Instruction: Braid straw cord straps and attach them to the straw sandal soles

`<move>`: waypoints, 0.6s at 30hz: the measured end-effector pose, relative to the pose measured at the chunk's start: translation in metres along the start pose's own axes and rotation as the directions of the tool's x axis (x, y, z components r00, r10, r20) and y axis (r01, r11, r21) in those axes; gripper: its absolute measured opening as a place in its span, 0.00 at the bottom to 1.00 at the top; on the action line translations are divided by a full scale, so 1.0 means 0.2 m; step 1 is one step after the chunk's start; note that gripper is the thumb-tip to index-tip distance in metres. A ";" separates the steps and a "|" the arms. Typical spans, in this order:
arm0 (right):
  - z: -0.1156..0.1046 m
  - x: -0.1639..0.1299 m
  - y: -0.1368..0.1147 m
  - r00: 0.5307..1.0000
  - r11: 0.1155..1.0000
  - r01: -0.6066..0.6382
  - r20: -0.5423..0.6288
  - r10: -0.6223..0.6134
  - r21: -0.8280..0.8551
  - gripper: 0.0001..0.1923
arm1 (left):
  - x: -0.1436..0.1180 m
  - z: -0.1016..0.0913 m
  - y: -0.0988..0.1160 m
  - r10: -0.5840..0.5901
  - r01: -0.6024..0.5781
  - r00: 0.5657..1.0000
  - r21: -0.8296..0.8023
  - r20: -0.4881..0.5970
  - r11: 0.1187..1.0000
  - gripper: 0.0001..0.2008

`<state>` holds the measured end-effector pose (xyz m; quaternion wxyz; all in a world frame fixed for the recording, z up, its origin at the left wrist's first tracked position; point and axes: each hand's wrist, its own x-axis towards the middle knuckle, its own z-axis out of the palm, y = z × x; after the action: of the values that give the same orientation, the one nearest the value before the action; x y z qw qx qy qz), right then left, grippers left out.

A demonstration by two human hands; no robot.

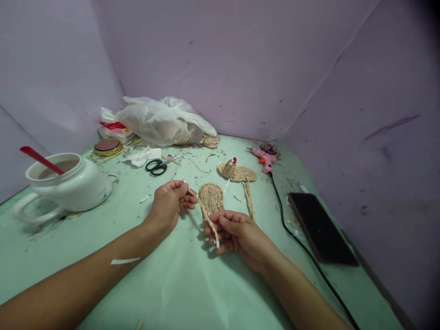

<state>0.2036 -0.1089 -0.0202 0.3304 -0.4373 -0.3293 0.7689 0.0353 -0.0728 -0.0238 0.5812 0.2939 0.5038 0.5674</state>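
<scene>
My left hand (170, 201) pinches one end of a braided straw cord (203, 211) at the middle of the green table. My right hand (237, 233) grips the cord's other end, which has a white tip, together with the near end of a small oval woven straw sole (211, 198). The cord stretches slantwise between both hands. A second woven sole (237, 173) with a strap and a red bead lies just beyond, and a loose braid (249, 199) runs down from it. A white strip sticks to my left forearm.
Black scissors (158, 166) lie behind my left hand. A white pot (70, 183) with a red spoon stands at the left. A plastic bag (161, 120) fills the back corner. A pink glue gun (264, 159) with black cable and a dark phone (321, 227) lie right.
</scene>
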 end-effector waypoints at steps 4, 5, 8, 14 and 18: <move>-0.01 0.00 0.00 1.000 1.000 -0.006 0.005 0.006 0.004 0.07 | 0.00 0.00 0.01 0.019 -0.019 1.000 0.001 -0.016 1.000 0.05; -0.01 0.00 0.00 1.000 1.000 -0.006 0.007 0.005 0.008 0.08 | 0.00 0.00 0.01 0.021 -0.021 1.000 0.002 -0.019 1.000 0.05; -0.01 0.00 0.01 1.000 1.000 0.020 0.013 -0.021 0.019 0.12 | 0.01 0.00 0.03 0.047 -0.047 0.998 -0.004 -0.043 0.999 0.06; -0.03 0.00 -0.02 0.956 0.969 0.241 -0.161 -0.247 -0.056 0.11 | 0.07 -0.06 0.08 0.179 -0.155 0.970 0.147 -0.165 0.977 0.07; -0.02 -0.03 -0.03 0.990 0.976 0.140 0.009 -0.140 -0.168 0.04 | 0.07 -0.08 0.17 0.306 -0.273 0.949 0.289 -0.073 0.917 0.06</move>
<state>0.2105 -0.1099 -0.0143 0.3462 -0.4403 -0.4223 0.7127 0.0056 -0.0570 -0.0017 0.4137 0.4095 0.5619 0.5877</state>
